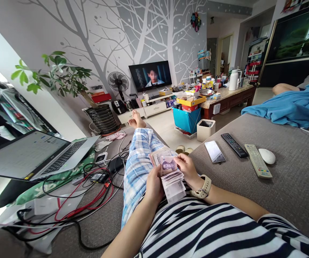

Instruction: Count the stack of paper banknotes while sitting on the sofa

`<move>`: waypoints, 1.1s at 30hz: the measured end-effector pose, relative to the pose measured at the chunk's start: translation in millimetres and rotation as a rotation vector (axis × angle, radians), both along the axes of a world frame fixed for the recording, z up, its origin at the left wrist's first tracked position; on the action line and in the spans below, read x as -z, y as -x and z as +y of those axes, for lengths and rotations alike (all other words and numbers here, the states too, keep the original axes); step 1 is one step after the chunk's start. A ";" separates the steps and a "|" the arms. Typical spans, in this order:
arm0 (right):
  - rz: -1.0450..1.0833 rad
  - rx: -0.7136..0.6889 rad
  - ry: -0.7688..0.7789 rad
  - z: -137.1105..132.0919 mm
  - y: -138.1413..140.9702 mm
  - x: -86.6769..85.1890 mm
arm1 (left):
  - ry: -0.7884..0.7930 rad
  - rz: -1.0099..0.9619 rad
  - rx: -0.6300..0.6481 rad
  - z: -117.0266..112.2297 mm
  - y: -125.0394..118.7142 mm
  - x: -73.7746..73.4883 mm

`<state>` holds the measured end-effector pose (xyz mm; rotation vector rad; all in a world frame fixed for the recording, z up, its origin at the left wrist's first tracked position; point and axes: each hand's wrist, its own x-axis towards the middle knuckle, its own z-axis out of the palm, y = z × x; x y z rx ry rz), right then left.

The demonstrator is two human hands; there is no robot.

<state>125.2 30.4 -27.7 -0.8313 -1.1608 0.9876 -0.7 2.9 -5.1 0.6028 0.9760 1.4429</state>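
Observation:
A stack of banknotes (168, 165) is between my two hands, just above my lap. My left hand (154, 184) grips the stack from its left side, thumb on top. With its fingertips pinched, my right hand (187, 166) holds the upper right edge of a purple note marked 5. Several notes fan out below and hang toward my striped shirt, while others stick out at the upper left. A beige watch (203, 187) is on my right wrist. Beneath the notes are my legs in blue checked trousers (141, 161).
Left on the sofa are an open laptop (71, 154) and tangled cables (98, 200). To the right lie a phone (215, 151), a black remote (233, 145), a beige remote (258, 160) and a white mouse (266, 156). Another person's knee shows beside a blue blanket (286, 102).

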 end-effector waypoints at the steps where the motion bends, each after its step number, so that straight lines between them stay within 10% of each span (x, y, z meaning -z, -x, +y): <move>1: 0.003 -0.004 -0.003 0.0 -0.1 0.4 | 0.002 -0.002 -0.002 0.4 -0.2 0.3; 33: 0.073 -0.082 0.012 -5.5 -0.4 -4.1 | -0.027 -0.001 -0.007 -0.7 -1.1 -0.4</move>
